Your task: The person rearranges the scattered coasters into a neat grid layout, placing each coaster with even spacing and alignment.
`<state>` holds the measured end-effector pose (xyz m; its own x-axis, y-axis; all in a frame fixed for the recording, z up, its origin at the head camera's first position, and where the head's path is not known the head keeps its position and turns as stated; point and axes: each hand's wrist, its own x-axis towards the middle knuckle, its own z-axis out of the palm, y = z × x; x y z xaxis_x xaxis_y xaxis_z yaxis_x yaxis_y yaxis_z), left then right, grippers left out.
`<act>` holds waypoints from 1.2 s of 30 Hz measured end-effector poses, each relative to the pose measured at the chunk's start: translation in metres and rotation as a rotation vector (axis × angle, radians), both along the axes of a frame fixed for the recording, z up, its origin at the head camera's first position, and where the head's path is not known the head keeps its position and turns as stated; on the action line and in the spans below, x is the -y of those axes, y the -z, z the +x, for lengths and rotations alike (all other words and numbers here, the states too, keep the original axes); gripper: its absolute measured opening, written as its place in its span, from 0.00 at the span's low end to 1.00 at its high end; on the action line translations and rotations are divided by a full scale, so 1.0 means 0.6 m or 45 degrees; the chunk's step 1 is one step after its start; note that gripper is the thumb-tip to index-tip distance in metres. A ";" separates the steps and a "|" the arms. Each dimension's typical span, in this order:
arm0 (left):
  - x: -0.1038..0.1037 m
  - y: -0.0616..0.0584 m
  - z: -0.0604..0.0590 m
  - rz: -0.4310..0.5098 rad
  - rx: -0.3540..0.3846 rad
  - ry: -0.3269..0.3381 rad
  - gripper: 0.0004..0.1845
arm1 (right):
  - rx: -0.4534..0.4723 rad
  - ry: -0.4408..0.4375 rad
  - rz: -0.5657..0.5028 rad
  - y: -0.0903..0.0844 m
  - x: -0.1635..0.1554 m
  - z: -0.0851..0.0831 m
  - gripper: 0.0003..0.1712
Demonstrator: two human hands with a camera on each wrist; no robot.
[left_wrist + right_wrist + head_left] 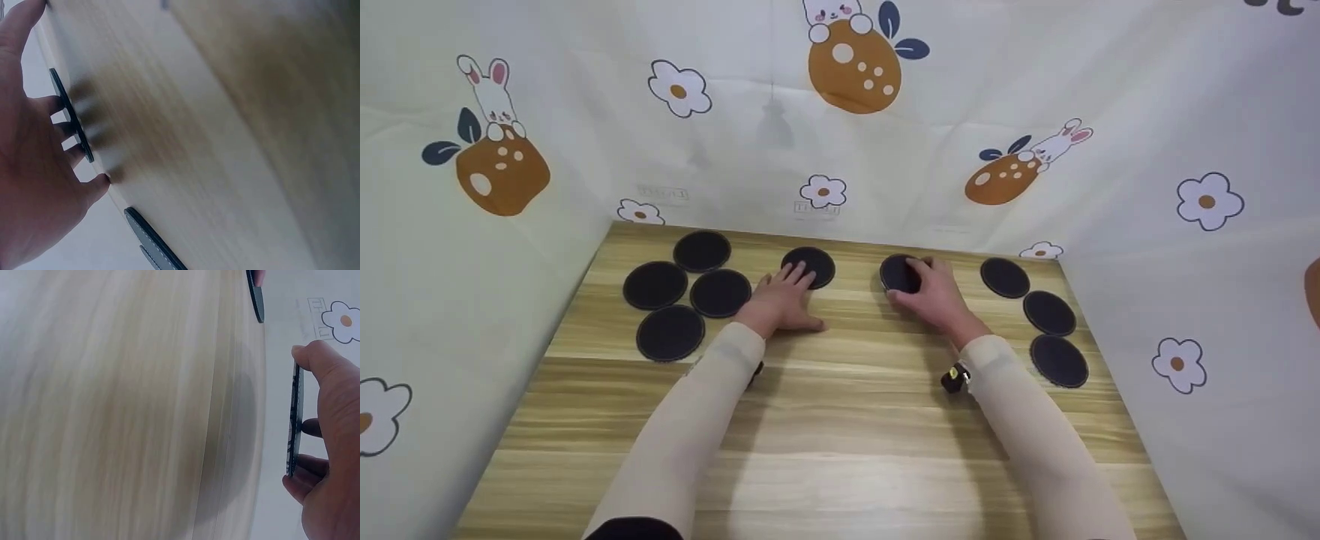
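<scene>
With fingers spread, my left hand [784, 304] lays its fingertips on a round black coaster [820, 262] near the table's back edge; the left wrist view shows this coaster [84, 143] flat on the wood. My right hand [936, 296] grips another black coaster [897, 275] by its edge, thumb on one side and fingers on the other. In the right wrist view that coaster [294, 419] is raised off the table, with a shadow beneath it. The fingers nearest the wall are partly hidden by the hand.
Several black coasters [670, 333] lie grouped on the left of the wooden table [825, 450]. Three more, one of them a coaster [1059, 361] nearest the front, run along the right edge. A patterned cloth [750, 150] surrounds the back and sides.
</scene>
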<state>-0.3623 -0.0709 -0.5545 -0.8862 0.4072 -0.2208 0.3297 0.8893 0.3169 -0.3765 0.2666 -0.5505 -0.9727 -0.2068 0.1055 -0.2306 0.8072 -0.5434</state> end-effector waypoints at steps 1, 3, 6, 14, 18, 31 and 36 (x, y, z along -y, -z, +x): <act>0.000 0.000 0.000 -0.001 -0.001 0.000 0.62 | -0.003 -0.001 0.001 0.001 0.003 -0.002 0.51; 0.000 0.001 0.000 -0.001 -0.004 -0.002 0.61 | -0.010 -0.007 0.007 0.002 0.010 -0.005 0.50; 0.001 0.002 0.000 -0.006 -0.008 -0.002 0.61 | -0.014 -0.021 0.020 0.002 0.020 -0.007 0.50; 0.001 0.001 0.001 -0.014 -0.008 0.003 0.61 | -0.006 -0.029 0.030 0.001 0.052 -0.012 0.51; 0.003 0.002 0.001 -0.005 -0.016 0.000 0.62 | -0.026 -0.038 0.033 0.002 0.068 -0.017 0.49; 0.002 0.000 0.000 0.022 -0.026 0.003 0.61 | -0.106 -0.050 0.120 0.006 0.114 -0.031 0.50; 0.000 -0.001 0.001 0.013 -0.021 0.006 0.62 | -0.111 -0.057 0.114 0.008 0.123 -0.033 0.50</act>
